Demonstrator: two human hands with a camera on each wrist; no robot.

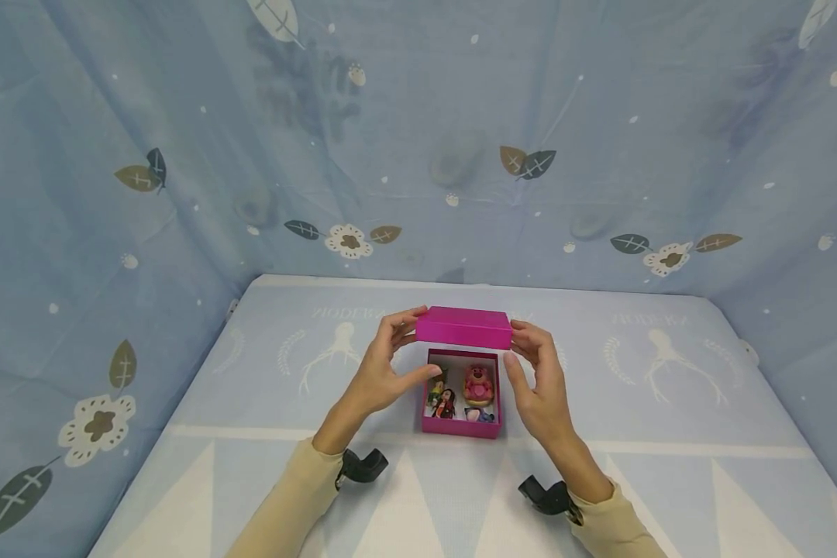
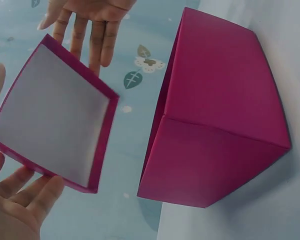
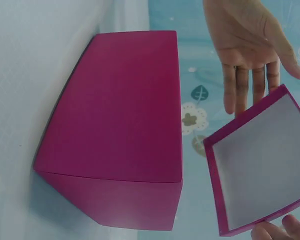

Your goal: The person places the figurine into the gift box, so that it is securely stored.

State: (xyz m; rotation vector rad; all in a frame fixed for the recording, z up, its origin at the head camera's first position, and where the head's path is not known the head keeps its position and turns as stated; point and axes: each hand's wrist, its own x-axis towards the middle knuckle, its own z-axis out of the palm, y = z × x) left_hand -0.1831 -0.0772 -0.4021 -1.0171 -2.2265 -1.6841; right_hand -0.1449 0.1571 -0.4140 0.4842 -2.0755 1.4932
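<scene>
A magenta box lid [image 1: 463, 329] is held up between my two hands, just above and behind an open magenta box [image 1: 460, 427]. My left hand [image 1: 384, 372] presses the lid's left side with extended fingers, its thumb apart and over the box's left edge. On the opposite side, the straight fingers of my right hand [image 1: 540, 380] support the lid, thumb spread away. The lid's white inside [image 2: 55, 115] shows in the left wrist view. Inside the box lie a pink bear figure [image 1: 477, 386], a dark-haired figure in red [image 1: 445, 404] and other small figures.
The box stands on a pale patterned tabletop [image 1: 704, 496]. Behind it hangs a blue curtain [image 1: 418, 116] with leaf and flower prints. A black wrist camera mount [image 1: 364, 466] sits at the left cuff, and another mount [image 1: 545, 497] at the right.
</scene>
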